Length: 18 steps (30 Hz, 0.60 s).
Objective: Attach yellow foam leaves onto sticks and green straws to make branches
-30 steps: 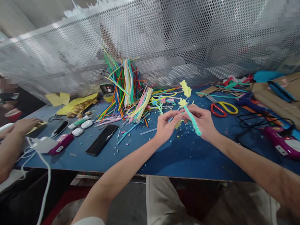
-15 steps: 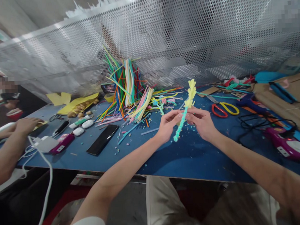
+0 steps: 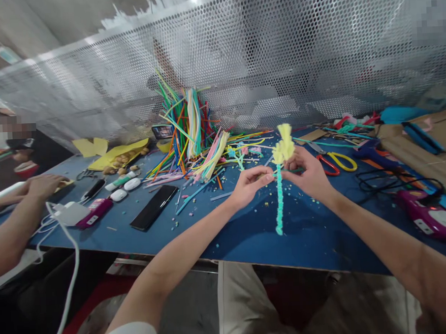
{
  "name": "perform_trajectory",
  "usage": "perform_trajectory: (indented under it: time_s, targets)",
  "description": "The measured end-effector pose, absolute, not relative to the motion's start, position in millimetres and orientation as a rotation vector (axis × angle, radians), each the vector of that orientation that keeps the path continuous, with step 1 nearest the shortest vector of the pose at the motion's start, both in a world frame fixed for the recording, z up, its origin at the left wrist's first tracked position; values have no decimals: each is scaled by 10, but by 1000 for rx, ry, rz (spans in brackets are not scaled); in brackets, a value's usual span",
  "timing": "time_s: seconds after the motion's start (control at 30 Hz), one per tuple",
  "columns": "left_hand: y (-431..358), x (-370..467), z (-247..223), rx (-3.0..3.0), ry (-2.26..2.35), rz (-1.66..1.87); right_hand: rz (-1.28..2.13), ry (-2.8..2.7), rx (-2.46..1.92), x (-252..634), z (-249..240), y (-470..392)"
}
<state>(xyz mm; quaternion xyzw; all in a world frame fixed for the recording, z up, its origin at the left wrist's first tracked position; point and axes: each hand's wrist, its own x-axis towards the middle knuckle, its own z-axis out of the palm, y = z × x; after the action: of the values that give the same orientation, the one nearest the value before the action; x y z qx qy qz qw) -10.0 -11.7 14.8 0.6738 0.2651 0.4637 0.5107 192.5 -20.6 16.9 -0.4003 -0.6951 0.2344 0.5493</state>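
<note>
A pipe-cleaner flower [image 3: 279, 199] hangs nearly upright between my hands, with a fuzzy yellow head and a long twisted teal stem. My left hand [image 3: 248, 184] is closed in a pinch at the left side of the stem, just below the yellow part. From the other side, my right hand [image 3: 307, 172] pinches at the same height, its upper fingers close to the yellow head. A short teal piece shows by the right fingertips. Exactly where the fingertips grip is partly hidden. The stem's lower end hangs free above the blue table [image 3: 248, 239].
Bundles of colored pipe cleaners [image 3: 191, 124] stand at the back against a perforated metal screen [image 3: 295, 45]. Red-and-yellow-handled scissors [image 3: 337, 162] lie to the right, near a purple power strip [image 3: 437, 216]. A black phone [image 3: 154, 208] lies left, beyond it a co-worker's hands [image 3: 42, 187].
The flower has turned from a slant to nearly vertical, its stem now hanging lower. My right hand has shifted slightly right, its fingers rising beside the yellow head.
</note>
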Motion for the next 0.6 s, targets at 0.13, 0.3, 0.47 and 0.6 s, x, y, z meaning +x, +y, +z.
perform_trajectory:
  time_s: [0.13, 0.3, 0.47, 0.6]
  targets:
    - [-81, -151, 132, 1724, 584, 1045, 355, -1829, -958, 2027, 210, -213]
    - [-60, -189, 164, 1813, 584, 996, 288, -1842, -952, 2028, 186, -203]
    - [-37, -170, 149, 1936, 722, 1247, 238, -1712, -1093, 1933, 144, -224]
    - [-69, -135, 147, 1910, 837, 1380, 159, -1702, -1206, 1853, 157, -283]
